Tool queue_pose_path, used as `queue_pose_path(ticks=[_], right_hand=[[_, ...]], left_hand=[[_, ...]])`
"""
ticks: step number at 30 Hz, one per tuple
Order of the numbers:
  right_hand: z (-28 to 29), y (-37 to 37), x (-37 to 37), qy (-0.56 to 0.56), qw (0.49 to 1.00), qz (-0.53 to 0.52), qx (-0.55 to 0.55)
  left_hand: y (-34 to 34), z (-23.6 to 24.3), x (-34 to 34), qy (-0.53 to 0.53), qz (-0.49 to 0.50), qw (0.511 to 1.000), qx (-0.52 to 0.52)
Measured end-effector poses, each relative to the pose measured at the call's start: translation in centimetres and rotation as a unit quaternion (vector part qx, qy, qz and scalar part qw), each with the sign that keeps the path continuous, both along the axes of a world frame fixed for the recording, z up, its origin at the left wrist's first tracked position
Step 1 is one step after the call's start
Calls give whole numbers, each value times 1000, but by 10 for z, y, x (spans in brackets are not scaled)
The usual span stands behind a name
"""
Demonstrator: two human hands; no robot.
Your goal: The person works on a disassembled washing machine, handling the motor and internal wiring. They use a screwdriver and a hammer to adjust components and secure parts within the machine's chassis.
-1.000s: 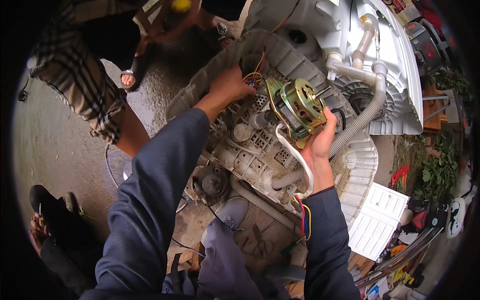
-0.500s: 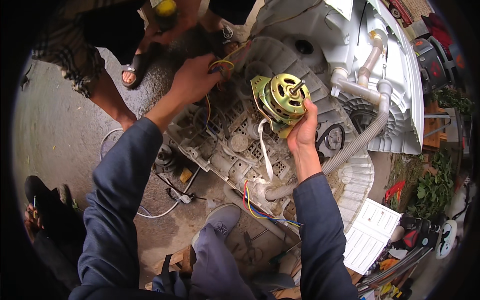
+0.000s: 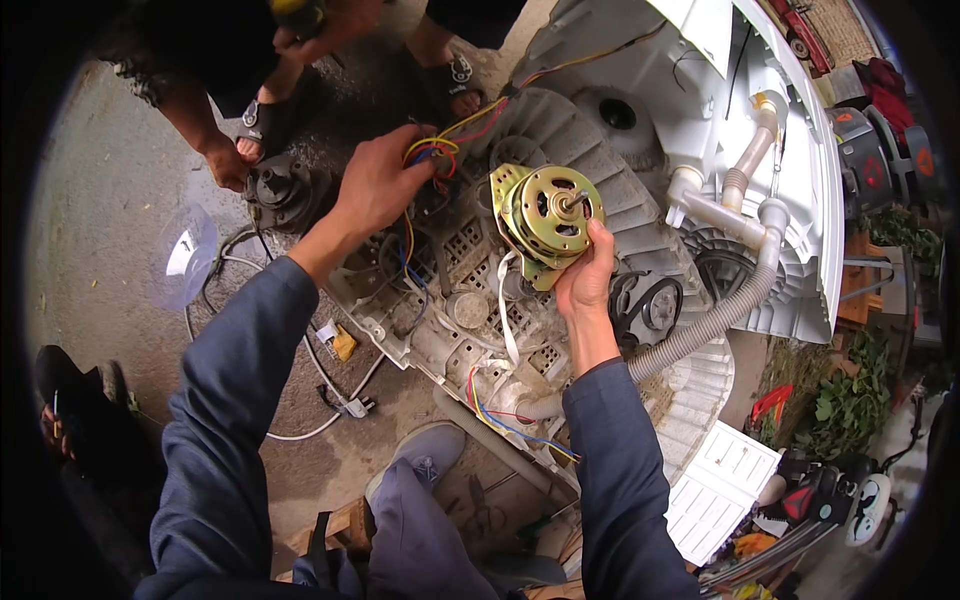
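Note:
My right hand (image 3: 590,280) grips a gold-coloured motor (image 3: 550,210) with a slotted end plate and a steel shaft, held over the grimy plastic machine base (image 3: 700,360). A white cable sleeve (image 3: 505,310) hangs from the motor, ending among red, blue and yellow wires. My left hand (image 3: 380,175) is closed on a bundle of coloured wires (image 3: 435,150) near the upper left of the base. Beside the base, a ribbed drain hose (image 3: 670,352) runs up to white pipework on an upturned white housing (image 3: 825,240).
Another person's hand (image 3: 228,165) reaches to a dark cylindrical part (image 3: 285,190) on the floor (image 3: 120,260); more people stand above and at lower left. A plug (image 3: 355,405) and cords lie left. A white panel (image 3: 720,490), leafy plants (image 3: 855,390) and assorted items crowd the right.
My right hand and the motor have moved left and tilted. My left hand has shifted left, still on the wires. The co-worker's hand has come down to the dark part as their leg moved away.

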State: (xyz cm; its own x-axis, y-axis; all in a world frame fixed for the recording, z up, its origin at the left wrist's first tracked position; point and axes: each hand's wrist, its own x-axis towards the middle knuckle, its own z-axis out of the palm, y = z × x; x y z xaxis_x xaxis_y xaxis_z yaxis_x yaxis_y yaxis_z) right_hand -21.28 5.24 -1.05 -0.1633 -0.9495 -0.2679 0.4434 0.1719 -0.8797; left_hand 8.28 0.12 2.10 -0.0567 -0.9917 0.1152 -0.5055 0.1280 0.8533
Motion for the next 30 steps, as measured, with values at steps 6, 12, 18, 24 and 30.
queue_pose_path(ticks=[6, 12, 18, 24, 30], right_hand=[[-9, 7, -3, -1, 1000, -17, -17], [-13, 9, 2, -16, 999, -40, -24], [-17, 14, 7, -36, 996, -76, -14], [-10, 15, 6, -64, 997, -36, 15], [-4, 15, -2, -25, 999, 19, 32]], left_hand=[[9, -6, 1, -7, 6, 1000, -9], [8, -8, 2, -38, -11, 999, -26], [9, -6, 1, -43, -11, 999, -14], [11, -10, 1, -51, -7, 998, -21], [15, 2, -4, -85, 12, 996, -35]])
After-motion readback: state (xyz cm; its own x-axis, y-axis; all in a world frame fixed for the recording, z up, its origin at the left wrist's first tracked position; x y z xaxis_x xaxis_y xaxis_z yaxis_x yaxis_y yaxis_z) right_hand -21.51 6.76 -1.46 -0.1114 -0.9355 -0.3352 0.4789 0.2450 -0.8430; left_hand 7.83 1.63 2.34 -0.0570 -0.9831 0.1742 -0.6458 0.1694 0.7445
